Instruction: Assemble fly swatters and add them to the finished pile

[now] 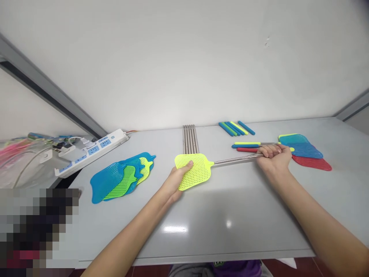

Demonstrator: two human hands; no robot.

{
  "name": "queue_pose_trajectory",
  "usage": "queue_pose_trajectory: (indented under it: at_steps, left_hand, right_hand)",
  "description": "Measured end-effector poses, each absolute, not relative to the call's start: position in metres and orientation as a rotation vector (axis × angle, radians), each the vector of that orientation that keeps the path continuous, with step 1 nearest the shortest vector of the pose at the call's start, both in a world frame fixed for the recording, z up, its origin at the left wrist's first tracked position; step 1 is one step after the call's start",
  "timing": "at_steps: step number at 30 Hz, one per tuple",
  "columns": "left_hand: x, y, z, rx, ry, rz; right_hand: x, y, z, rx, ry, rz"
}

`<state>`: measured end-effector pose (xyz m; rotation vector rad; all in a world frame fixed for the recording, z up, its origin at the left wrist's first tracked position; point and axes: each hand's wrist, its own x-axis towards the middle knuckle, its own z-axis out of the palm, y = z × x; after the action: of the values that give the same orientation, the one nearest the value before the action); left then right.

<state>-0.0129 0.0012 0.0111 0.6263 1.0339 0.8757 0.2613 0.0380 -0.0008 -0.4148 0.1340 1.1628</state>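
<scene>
A yellow fly swatter stretches between my hands above the grey table. My left hand [175,182] grips its perforated head [193,171], thumb on top and fingers hidden underneath. From the head a thin metal rod [235,159] runs right into my right hand [273,156], whose fingers are wrapped round the grip end; a yellow tip [292,149] pokes out past it. Behind my right hand lie several fly swatters with rods, their handles [245,146] yellow, blue and red, their heads [307,148] blue and red on top. Several bare metal rods [189,139] lie side by side beyond the yellow head.
On the left, loose blue, green and yellow swatter heads [122,177] overlap in a pile. Several loose handles [236,128] lie near the wall. A white power strip [93,150] with a plug sits at the left edge, by clear plastic bags [21,163].
</scene>
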Motion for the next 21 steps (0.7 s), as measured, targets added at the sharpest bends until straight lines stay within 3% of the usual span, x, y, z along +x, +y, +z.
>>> queue_pose_trajectory:
  at_steps: [21]
  left_hand:
    - [-0.010, 0.001, 0.012, 0.623, 1.045, 0.894]
  right_hand:
    - [0.249, 0.034, 0.000, -0.468, 0.108, 1.180]
